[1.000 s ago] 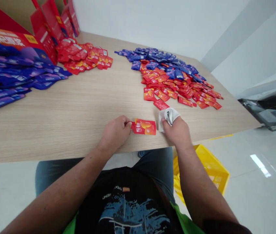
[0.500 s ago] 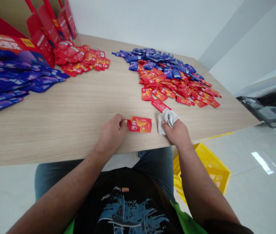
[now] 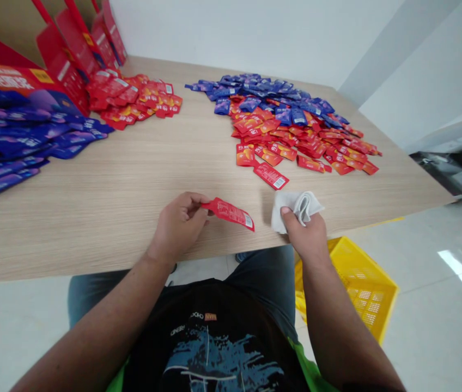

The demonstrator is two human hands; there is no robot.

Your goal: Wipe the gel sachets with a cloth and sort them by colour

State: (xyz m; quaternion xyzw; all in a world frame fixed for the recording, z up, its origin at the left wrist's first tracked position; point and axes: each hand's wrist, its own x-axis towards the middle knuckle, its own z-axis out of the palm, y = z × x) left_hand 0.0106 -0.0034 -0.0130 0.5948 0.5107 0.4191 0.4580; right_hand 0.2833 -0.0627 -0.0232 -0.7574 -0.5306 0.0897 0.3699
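Left hand (image 3: 180,226) narrowly pinching one red sachet (image 3: 228,213) by its end, over the wooden table (image 3: 104,201), near the edge. Right hand (image 3: 302,234) closed on a folded white cloth (image 3: 294,209). Farther along the table, heap of red and blue sachets (image 3: 280,122). Below, on the floor, yellow crate (image 3: 362,286).
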